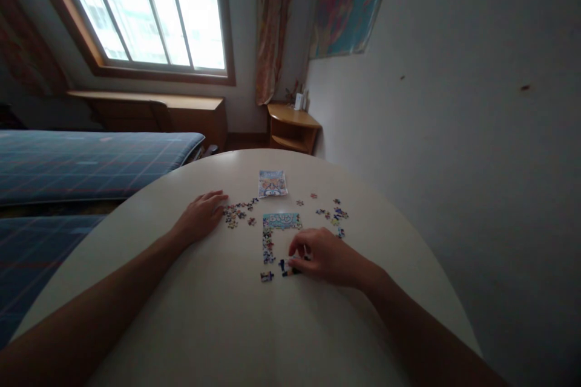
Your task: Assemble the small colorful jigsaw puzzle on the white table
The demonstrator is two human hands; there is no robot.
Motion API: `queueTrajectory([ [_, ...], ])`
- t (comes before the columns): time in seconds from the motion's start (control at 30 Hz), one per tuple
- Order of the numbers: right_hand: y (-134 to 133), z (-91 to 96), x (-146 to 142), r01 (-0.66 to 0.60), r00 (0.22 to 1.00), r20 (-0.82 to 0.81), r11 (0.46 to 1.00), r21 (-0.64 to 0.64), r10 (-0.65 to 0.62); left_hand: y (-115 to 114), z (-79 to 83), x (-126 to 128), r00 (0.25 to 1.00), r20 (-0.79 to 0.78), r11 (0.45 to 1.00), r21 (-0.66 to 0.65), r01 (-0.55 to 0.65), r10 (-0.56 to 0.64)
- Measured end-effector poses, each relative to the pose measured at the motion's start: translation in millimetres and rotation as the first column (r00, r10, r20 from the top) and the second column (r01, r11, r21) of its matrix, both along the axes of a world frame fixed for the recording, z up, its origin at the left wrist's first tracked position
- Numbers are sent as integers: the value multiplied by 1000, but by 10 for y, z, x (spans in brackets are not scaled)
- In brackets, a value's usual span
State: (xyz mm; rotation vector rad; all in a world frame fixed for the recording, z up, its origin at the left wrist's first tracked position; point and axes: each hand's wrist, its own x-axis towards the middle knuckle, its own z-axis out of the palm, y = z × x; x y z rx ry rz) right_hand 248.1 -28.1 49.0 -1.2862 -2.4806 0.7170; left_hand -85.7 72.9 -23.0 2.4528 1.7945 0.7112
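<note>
My left hand (202,216) lies flat on the table with its fingers stretched out, beside a pile of loose jigsaw pieces (235,214). Lower down, my right hand (321,255) is curled, thumb and fingertips closing on a jigsaw piece at the edge of a small joined section (285,267). The hand hides part of that section. Above it is the partly joined puzzle (267,239), showing a lettered top strip and a left side. A separate piece (267,276) sits just below its lower left corner.
Behind the puzzle lies a printed picture sheet (273,183). More loose pieces (338,213) are scattered to the right. The round white table (218,326) stands between a bed (91,160) on the left and a wall (454,151) on the right.
</note>
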Motion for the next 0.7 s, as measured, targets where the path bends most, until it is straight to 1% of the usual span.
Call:
queueTrajectory([
  [0.1,9,22,43,-20,1000,20,1000,13,19,-120,146,109,1000,16,998,55,-17,16],
  [0.17,10,24,57,-27,999,38,1000,9,27,-318,282,254,1000,29,994,109,-13,10],
  [0.2,9,23,59,-33,998,44,999,4,32,-451,349,344,999,26,990,135,34,-37],
  [0.23,7,20,59,-39,998,48,999,-1,39,-599,407,439,994,12,986,134,102,-105],
  [0.27,5,16,56,-44,998,51,999,-6,44,-754,454,536,984,-4,978,107,178,-179],
  [0.3,3,12,53,-48,997,53,999,-10,48,-904,486,628,969,-25,968,47,247,-246],
  [0.37,2,5,46,-52,997,52,999,-16,53,-1156,509,779,949,-19,946,-81,314,-316],
  [0.4,3,2,44,-53,997,53,998,-18,54,-1245,502,833,941,-11,934,-131,333,-337],
  [0.43,4,0,43,-53,997,52,998,-21,54,-1306,488,874,941,-1,929,-162,334,-338],
  [0.5,7,-3,44,-54,997,52,998,-21,55,-1355,449,920,940,14,920,-202,336,-340],
  [0.7,-6,1,38,-67,996,50,998,-16,68,-1308,363,970,941,36,884,-334,328,-336],
])
